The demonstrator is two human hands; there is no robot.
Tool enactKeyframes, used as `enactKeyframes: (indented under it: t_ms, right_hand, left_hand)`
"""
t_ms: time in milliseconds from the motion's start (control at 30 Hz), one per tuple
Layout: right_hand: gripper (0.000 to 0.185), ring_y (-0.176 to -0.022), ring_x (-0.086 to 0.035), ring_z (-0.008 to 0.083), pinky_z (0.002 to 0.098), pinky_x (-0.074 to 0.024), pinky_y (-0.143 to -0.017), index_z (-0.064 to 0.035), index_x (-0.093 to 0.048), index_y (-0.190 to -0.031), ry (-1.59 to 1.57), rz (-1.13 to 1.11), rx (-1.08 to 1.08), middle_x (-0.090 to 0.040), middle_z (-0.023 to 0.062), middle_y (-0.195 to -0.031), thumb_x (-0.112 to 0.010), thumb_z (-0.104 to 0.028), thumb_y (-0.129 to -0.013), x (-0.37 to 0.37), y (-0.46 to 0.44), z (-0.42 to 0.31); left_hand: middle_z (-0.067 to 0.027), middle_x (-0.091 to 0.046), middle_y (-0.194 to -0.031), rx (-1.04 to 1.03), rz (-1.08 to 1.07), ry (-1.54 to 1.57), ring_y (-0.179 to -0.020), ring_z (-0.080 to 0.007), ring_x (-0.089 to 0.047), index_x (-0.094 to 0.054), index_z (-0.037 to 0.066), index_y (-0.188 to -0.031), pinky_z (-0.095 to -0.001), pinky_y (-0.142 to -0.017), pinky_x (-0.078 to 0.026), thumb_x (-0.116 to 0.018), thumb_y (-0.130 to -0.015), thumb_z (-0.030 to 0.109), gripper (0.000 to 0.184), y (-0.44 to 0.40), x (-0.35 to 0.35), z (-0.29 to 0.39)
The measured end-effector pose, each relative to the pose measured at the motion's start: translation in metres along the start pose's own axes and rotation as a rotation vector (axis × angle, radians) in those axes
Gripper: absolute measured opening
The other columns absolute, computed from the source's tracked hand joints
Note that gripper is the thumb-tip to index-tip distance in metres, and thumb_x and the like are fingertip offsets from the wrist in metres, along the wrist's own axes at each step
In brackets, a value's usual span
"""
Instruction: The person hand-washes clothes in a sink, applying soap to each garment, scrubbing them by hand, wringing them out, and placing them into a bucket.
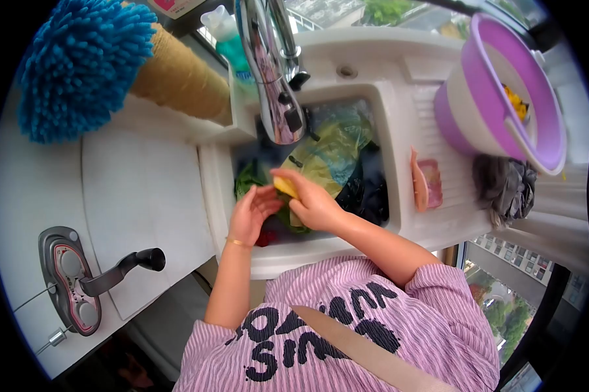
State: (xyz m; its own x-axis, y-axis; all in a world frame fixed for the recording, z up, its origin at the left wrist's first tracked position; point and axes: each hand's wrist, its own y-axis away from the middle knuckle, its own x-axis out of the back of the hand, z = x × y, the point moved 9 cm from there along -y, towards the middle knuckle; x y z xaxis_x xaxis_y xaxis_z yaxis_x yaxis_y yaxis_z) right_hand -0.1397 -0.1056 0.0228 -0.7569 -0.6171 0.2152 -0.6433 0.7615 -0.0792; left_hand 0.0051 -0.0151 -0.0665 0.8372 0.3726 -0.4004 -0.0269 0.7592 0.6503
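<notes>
My right hand (315, 204) grips a yellow bar of soap (285, 187) over the sink. Close beside the soap is my left hand (249, 214), palm turned up, fingers loosely curved and holding nothing. Below both hands, clothes soak in dark water in the white sink (387, 130). A pale yellow-green garment (334, 147) lies uppermost, partly wet. Green cloth (245, 179) shows at the left, and dark cloth (373, 189) at the right. A bit of red cloth (266, 237) peeks out near the front wall.
The chrome faucet (268, 78) hangs over the sink's back. On the ribbed drainboard at right are a pink soap dish (428, 183), a purple-and-white bucket (451, 117) and a crumpled grey bag (507, 189). A blue mop head (79, 65) and a green bottle (232, 55) stand at left.
</notes>
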Motion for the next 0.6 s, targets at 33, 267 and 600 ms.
enactKeyframes:
  t_ms: [33, 267, 600]
  right_hand:
    - [0.068, -0.104, -0.061, 0.0458, 0.0525, -0.0506, -0.090, -0.0184, -0.046, -0.147, -0.029, 0.001, 0.096, -0.060, 0.0207, -0.112, -0.054, 0.000, -0.083, -0.003, 0.001, -0.018]
    - [0.046, -0.092, -0.057, 0.0337, 0.0444, -0.0464, -0.079, -0.0266, -0.065, -0.128, 0.338, -0.161, 0.438, -0.052, 0.0135, -0.099, -0.075, -0.021, -0.083, -0.057, 0.011, -0.068]
    - [0.032, -0.127, -0.048, 0.0472, 0.0542, -0.0377, -0.110, -0.0063, -0.061, -0.123, 0.583, 0.372, -0.052, -0.052, 0.0215, -0.129, -0.061, -0.026, -0.098, 0.066, -0.013, 0.049]
  left_hand:
    - [-0.0146, -0.061, -0.138, 0.002, 0.004, 0.006, -0.121, -0.0277, -0.064, -0.047, 0.000, -0.147, -0.0403, -0.106, -0.049, -0.040, -0.111, 0.044, 0.057, -0.012, -0.005, -0.004]
    - [-0.0093, -0.058, -0.138, 0.076, -0.298, 0.643, -0.127, -0.0260, -0.055, -0.052, 0.012, -0.145, -0.0438, -0.112, -0.043, -0.049, -0.107, 0.048, 0.053, -0.110, -0.087, -0.069]
    - [-0.0100, -0.040, -0.158, 0.140, -0.618, 0.883, -0.148, -0.0250, -0.034, -0.038, 0.014, -0.153, -0.0452, -0.123, -0.022, -0.040, -0.103, 0.053, 0.064, -0.037, -0.157, -0.009]
